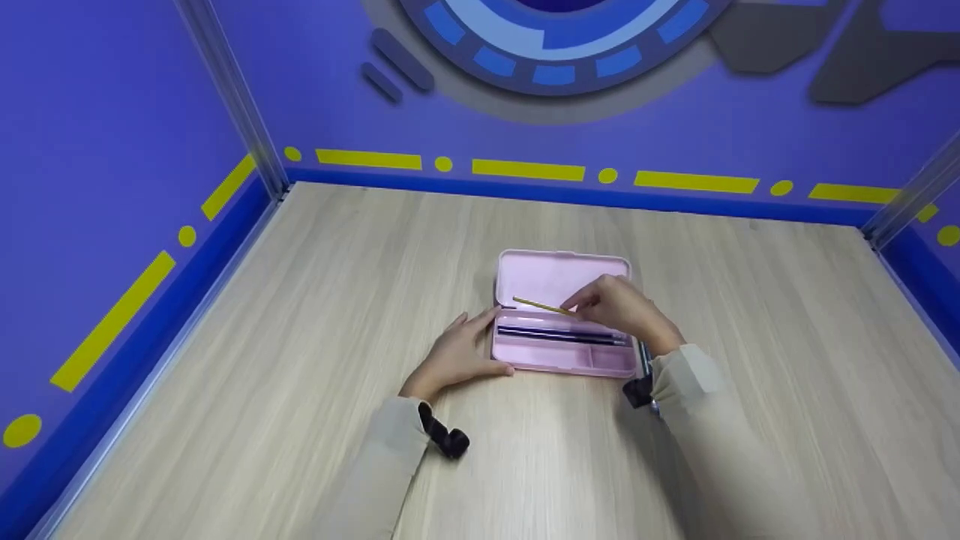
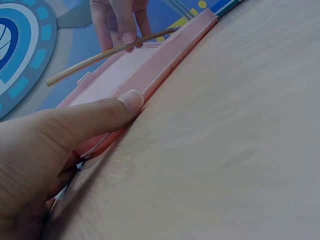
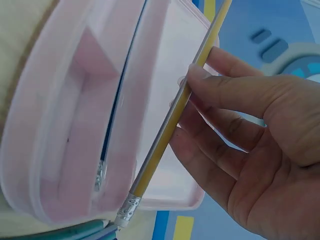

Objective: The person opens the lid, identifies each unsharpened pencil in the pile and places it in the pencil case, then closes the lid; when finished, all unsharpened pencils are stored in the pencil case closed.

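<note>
A pink pencil case (image 1: 540, 355) lies with its lid (image 1: 529, 274) folded back on the table. My left hand (image 1: 461, 352) holds the case's left end, thumb on the front wall as the left wrist view shows. Dark pencils (image 1: 555, 335) lie lengthwise in the long compartment. Above the case, my right hand (image 1: 619, 307) pinches a yellow pencil (image 3: 162, 139) between thumb and fingers. This pencil is tilted, its silver ferrule and white eraser (image 3: 121, 220) pointing down toward the case's right end in the right wrist view.
Teal and blue pens (image 3: 75, 232) lie on the table just beyond the case's right end, partly hidden by the right wrist. The case has a small divided section (image 1: 611, 358) at front right. Blue panels (image 1: 112, 150) enclose the wooden table (image 1: 337, 300).
</note>
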Demonstrator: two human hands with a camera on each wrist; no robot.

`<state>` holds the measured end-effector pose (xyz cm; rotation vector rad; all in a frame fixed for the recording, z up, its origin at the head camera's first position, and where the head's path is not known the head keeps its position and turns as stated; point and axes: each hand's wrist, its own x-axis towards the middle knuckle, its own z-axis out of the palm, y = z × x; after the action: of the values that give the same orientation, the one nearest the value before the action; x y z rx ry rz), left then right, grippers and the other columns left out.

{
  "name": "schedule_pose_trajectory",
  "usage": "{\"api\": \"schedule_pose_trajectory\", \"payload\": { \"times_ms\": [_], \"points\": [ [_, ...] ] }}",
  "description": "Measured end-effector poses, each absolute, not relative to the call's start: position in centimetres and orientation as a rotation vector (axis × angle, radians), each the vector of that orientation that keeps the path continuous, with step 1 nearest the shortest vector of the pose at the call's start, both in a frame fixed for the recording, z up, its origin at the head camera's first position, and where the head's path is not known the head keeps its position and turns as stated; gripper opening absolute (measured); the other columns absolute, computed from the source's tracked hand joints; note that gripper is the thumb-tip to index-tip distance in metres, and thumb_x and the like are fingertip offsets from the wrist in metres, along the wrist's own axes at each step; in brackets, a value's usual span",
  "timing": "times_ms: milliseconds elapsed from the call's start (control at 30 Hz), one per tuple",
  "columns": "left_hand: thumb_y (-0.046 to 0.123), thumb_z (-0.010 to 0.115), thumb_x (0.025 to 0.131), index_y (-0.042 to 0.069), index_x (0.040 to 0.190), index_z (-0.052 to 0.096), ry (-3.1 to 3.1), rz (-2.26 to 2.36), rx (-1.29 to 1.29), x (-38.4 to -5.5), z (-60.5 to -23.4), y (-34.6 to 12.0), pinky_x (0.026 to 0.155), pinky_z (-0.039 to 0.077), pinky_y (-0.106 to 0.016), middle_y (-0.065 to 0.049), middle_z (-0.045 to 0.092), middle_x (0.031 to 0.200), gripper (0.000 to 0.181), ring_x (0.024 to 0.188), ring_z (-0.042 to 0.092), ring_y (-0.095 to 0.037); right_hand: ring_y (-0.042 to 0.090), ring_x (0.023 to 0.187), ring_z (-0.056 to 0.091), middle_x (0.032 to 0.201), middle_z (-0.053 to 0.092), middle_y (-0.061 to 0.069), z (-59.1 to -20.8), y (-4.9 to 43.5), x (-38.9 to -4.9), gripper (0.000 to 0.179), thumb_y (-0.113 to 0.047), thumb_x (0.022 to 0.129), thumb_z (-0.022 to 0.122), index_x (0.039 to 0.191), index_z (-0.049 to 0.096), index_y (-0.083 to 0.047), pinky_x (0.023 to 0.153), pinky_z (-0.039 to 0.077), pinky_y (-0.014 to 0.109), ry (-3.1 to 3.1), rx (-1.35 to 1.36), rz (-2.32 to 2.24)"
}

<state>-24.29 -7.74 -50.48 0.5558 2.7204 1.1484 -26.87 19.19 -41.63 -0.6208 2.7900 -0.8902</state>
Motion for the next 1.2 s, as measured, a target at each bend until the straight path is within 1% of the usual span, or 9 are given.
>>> {"api": "schedule_pose_trajectory", "payload": {
  "times_ms": [167, 233, 400, 500, 733, 1033, 1200],
  "points": [
    [0.049, 0.085, 0.063, 0.025, 0.151, 0.033, 2.718, 1.153, 0.572, -24.3, -50.5, -7.8, 0.120, 0.017, -0.052, -0.003, 0.039, 0.152, 0.104, 0.143, 0.022, -0.045, 0.015, 0.078, 0.062, 0.093, 0.075, 0.011, -42.0, 18.5, -27.0, 0.026, 0.010, 0.079, 0.066, 0.094, 0.078, -0.007, 0.072, 0.056, 0.034, 2.808, -0.636, -0.845],
    [0.049, 0.085, 0.063, 0.024, 0.151, 0.034, 2.721, 1.150, 0.576, -24.4, -50.5, -7.8, 0.120, 0.018, -0.052, -0.003, 0.039, 0.152, 0.104, 0.143, 0.022, -0.045, 0.015, 0.078, 0.064, 0.093, 0.075, 0.010, -42.1, 18.2, -27.1, 0.027, 0.010, 0.078, 0.065, 0.094, 0.079, -0.008, 0.073, 0.056, 0.034, 2.815, -0.635, -0.836],
    [0.050, 0.085, 0.063, 0.026, 0.150, 0.034, 2.719, 1.147, 0.564, -24.3, -50.5, -7.8, 0.117, 0.021, -0.058, -0.002, 0.039, 0.153, 0.103, 0.142, 0.022, -0.048, 0.023, 0.085, 0.070, 0.092, 0.075, 0.011, -42.6, 17.9, -27.1, 0.021, 0.008, 0.078, 0.069, 0.091, 0.079, -0.006, 0.078, 0.058, 0.040, 2.816, -0.654, -0.841],
    [0.050, 0.085, 0.063, 0.027, 0.150, 0.034, 2.710, 1.154, 0.531, -24.2, -50.4, -7.8, 0.116, 0.022, -0.060, -0.001, 0.038, 0.153, 0.104, 0.142, 0.021, -0.048, 0.026, 0.087, 0.071, 0.091, 0.075, 0.012, -42.9, 17.7, -27.1, 0.017, 0.005, 0.078, 0.073, 0.090, 0.078, -0.005, 0.079, 0.059, 0.040, 2.809, -0.687, -0.855],
    [0.051, 0.085, 0.063, 0.027, 0.151, 0.032, 2.710, 1.142, 0.510, -24.3, -50.4, -7.8, 0.116, 0.021, -0.059, -0.001, 0.037, 0.153, 0.105, 0.143, 0.019, -0.046, 0.028, 0.086, 0.072, 0.090, 0.075, 0.013, -43.4, 17.3, -27.1, 0.015, 0.006, 0.078, 0.072, 0.089, 0.078, -0.003, 0.079, 0.059, 0.039, 2.844, -0.805, -0.831],
    [0.051, 0.084, 0.063, 0.028, 0.151, 0.033, 2.718, 1.138, 0.532, -24.3, -50.4, -7.8, 0.114, 0.024, -0.061, -0.001, 0.038, 0.153, 0.104, 0.142, 0.021, -0.048, 0.026, 0.086, 0.071, 0.092, 0.075, 0.012, -43.5, 17.1, -27.0, 0.016, 0.006, 0.080, 0.069, 0.089, 0.078, -0.003, 0.077, 0.059, 0.040, 2.851, -0.734, -0.804],
    [0.051, 0.085, 0.063, 0.028, 0.150, 0.033, 2.722, 1.136, 0.538, -24.3, -50.4, -7.8, 0.114, 0.023, -0.062, -0.001, 0.038, 0.153, 0.104, 0.142, 0.021, -0.049, 0.024, 0.085, 0.070, 0.091, 0.075, 0.012, -43.5, 17.1, -26.9, 0.018, 0.007, 0.081, 0.067, 0.091, 0.077, -0.003, 0.078, 0.059, 0.039, 2.836, -0.669, -0.798]
  ]
}}
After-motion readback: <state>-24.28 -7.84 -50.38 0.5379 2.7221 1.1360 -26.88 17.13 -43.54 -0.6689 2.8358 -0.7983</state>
